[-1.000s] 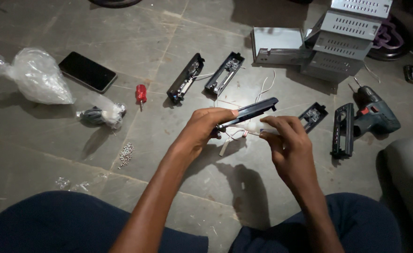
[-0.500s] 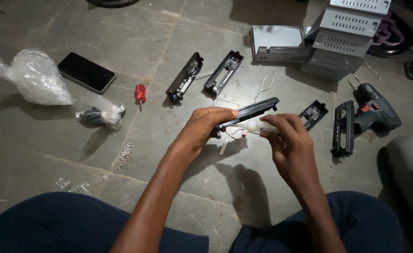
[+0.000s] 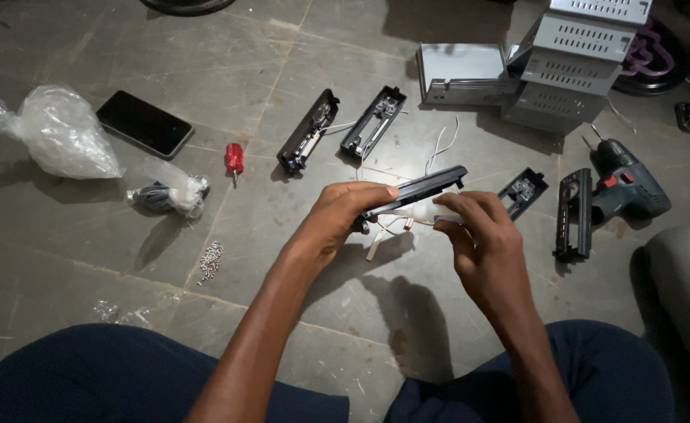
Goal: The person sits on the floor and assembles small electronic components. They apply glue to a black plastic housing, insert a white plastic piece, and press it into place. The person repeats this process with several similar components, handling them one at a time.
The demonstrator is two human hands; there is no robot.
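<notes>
Above concrete floor (image 3: 204,86), both hands seemingly grip black panel (image 3: 423,188).

Both hands meet over the floor (image 3: 86,258), the left hand (image 3: 343,218) and right hand (image 3: 482,235) sharing a long panel (image 3: 419,190). Behind it lie two more panels (image 3: 341,129) (side by side); phone (image 3: 143,123) far left, drill (image 3: 625,188) right.

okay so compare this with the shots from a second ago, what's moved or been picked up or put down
Hardly anything. The left hand still grips the long black plastic panel and the right hand still pinches the white wires beneath it; nothing was picked up or let go. The small red screwdriver, black phone, dark cordless drill and grey metal boxes lie where they were.
</notes>
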